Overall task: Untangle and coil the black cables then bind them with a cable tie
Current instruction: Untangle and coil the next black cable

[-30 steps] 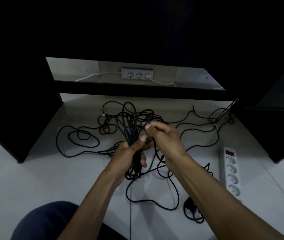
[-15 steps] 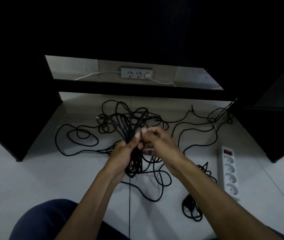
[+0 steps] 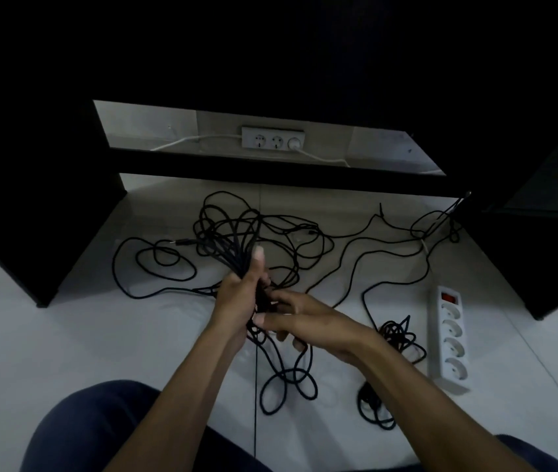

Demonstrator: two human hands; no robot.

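Black cable bundle (image 3: 236, 243) sits mid-frame above the floor, a fan of loops gathered into one bunch. Left hand (image 3: 236, 298) grips the bunch at its waist, fingers curled round it, thumb (image 3: 258, 255) up along the strands. Loops spread up and away from the fist; loose tails (image 3: 287, 379) hang below it and curl on the white tiled floor (image 3: 66, 335).

Right hand (image 3: 308, 321) is just beside the left, fingers bent and reaching into the strands under the fist. Contact looks likely, but whether it pinches a strand or only touches cannot be told; that spot is dark and blurred.

More black cable (image 3: 154, 264) trails in loops on the floor to the left and runs off right toward the dark cabinet (image 3: 543, 260). Small separate black cable clump (image 3: 398, 332) lies near the right wrist, another (image 3: 373, 407) lower down. White power strip (image 3: 449, 338) with red switch lies on the floor at right, apart from the bundle. Wall socket strip (image 3: 272, 138) at the back with white leads plugged in. Knee in dark blue trousers (image 3: 93, 430) at bottom left.
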